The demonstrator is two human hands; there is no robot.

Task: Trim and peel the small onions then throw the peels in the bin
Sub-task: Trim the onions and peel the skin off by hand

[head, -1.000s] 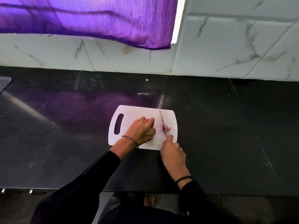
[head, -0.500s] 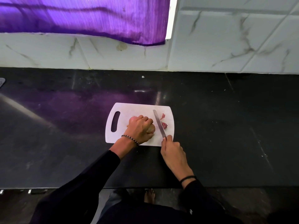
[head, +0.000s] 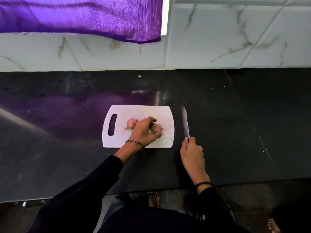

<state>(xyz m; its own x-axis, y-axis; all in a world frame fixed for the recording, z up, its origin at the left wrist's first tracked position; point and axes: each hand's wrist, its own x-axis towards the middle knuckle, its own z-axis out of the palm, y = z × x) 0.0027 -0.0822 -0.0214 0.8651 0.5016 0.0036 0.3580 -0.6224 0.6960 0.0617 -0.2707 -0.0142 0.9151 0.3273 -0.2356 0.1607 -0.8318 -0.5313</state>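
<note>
A white cutting board [head: 165, 113] with a handle slot on its left lies on the black counter. Two small pink onions rest on it. One onion [head: 131, 123] sits free near the board's middle. My left hand [head: 144, 131] grips the other onion [head: 157, 128] between thumb and fingers, low over the board. My right hand [head: 191, 152] holds a knife [head: 185, 122] off the board's right edge, its blade pointing away over the counter. No peels show on the board.
The black counter [head: 244, 123] runs wide on both sides of the board. A marbled tile wall [head: 227, 39] stands behind, with a purple curtain [head: 80, 15] hanging top left. Bare feet [head: 153, 199] show on the floor below the counter edge.
My right hand has swept the knife from the board to the counter on the right, and the pink scraps are gone from the board. My left hand has opened enough that both onions show.
</note>
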